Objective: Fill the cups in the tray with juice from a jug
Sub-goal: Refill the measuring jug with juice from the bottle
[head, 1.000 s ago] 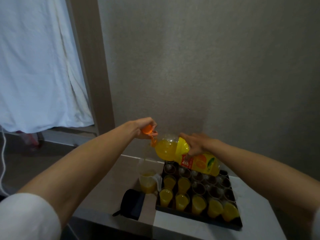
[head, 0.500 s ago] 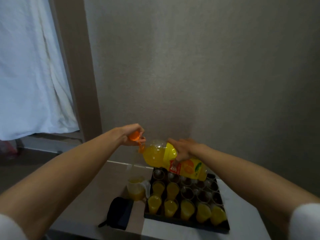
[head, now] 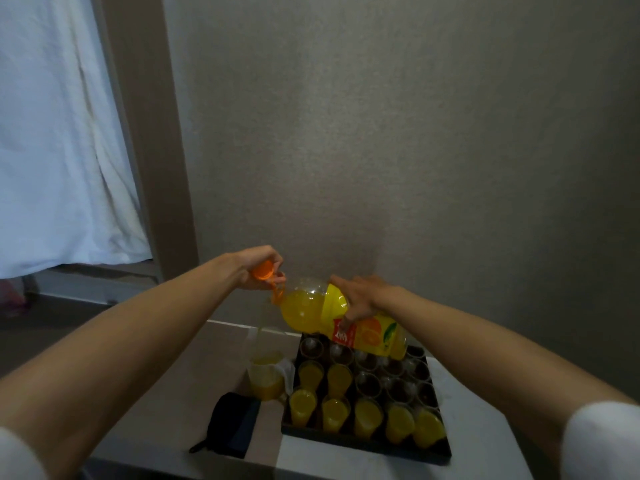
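Observation:
My right hand (head: 363, 299) grips a tilted orange-juice bottle (head: 311, 311) with a yellow label, its neck pointing left and down. Juice runs from its mouth towards the clear plastic jug (head: 266, 375), which stands partly filled left of the black tray (head: 363, 448). My left hand (head: 258, 268) holds the orange cap (head: 262, 273) just above the bottle's mouth. In the tray stand several clear cups; the front row and two behind it on the left (head: 311, 374) hold juice, while the back ones (head: 398, 388) look empty.
A dark pouch (head: 233, 422) lies on the table near its front edge, left of the tray. The grey wall rises right behind the table. A white curtain (head: 59, 133) hangs at the far left beside a brown frame.
The view has shifted, and the scene sits further right and lower in frame. Both hands keep their hold; the bottle stays tilted over the jug, whose juice level has risen a little.

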Demonstrator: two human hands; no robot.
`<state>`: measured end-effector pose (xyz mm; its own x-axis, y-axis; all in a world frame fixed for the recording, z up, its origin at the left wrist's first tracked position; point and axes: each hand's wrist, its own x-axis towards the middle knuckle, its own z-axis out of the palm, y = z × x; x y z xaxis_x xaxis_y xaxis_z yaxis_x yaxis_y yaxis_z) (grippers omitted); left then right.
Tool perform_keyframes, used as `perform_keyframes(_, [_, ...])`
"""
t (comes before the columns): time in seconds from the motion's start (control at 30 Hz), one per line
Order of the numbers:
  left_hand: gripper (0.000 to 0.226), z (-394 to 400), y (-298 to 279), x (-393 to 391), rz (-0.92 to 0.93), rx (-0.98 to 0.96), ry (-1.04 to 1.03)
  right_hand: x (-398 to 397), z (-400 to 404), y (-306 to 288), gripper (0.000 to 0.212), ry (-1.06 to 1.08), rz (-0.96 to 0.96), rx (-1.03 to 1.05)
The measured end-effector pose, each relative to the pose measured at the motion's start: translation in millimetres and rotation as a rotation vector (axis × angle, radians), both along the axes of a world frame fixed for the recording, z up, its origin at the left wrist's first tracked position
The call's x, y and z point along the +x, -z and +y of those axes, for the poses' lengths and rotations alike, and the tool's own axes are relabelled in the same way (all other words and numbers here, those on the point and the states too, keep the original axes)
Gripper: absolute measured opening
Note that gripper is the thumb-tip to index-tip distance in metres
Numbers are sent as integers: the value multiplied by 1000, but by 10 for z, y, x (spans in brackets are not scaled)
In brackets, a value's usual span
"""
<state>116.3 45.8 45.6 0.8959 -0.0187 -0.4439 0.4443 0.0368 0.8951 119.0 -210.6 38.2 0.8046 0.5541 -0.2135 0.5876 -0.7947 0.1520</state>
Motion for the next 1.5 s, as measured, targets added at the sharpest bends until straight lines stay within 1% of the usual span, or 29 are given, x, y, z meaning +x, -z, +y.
perform_keyframes(0.17, [13, -27, -62, -82, 1, 6, -8, -3, 24, -8, 105, -6, 16, -1])
perform_keyframes(0.27, [31, 4, -56, -73, 11, -5, -31, -8, 32, -13, 105, -6, 18, 3])
perform_keyframes(0.37, [37, 8, -63, -80, 13, -37, -21, -9, 40, -14, 106, 0, 13, 4])
perform_keyframes(0.57, [35, -10, -73, -89, 6, -40, -2, 13, 43, -21, 106, -6, -8, -18])
perform_keyframes(0.7, [22, -26, -101, -125, 6, -29, 11, 16, 42, -17, 107, -8, -5, -11])
perform_keyframes(0.87, [30, -25, -78, -100, 15, -28, -32, 7, 41, -13, 104, -1, 2, 0])
perform_keyframes(0.97, [33, -37, -86, -123, 9, -18, -15, 6, 33, -13, 104, -4, 1, -11])
perform_keyframes(1.03, [31, -43, -101, -146, 5, -3, -9, 0, 24, -17, 105, -1, 3, -13])
perform_keyframes(1.13, [17, -61, -111, -166, 0, -17, 12, -5, 17, -11, 105, -4, 8, -8])
perform_keyframes(1.23, [17, -70, -88, -157, 5, -52, 24, -11, 0, -8, 101, -2, 21, 7])
perform_keyframes(1.37, [17, -89, -95, -182, -3, -35, 47, -8, -13, 4, 104, 2, 35, 7])
perform_keyframes(1.5, [15, -119, -130, -216, -3, -18, 23, 7, -11, 23, 108, 3, 32, -3])
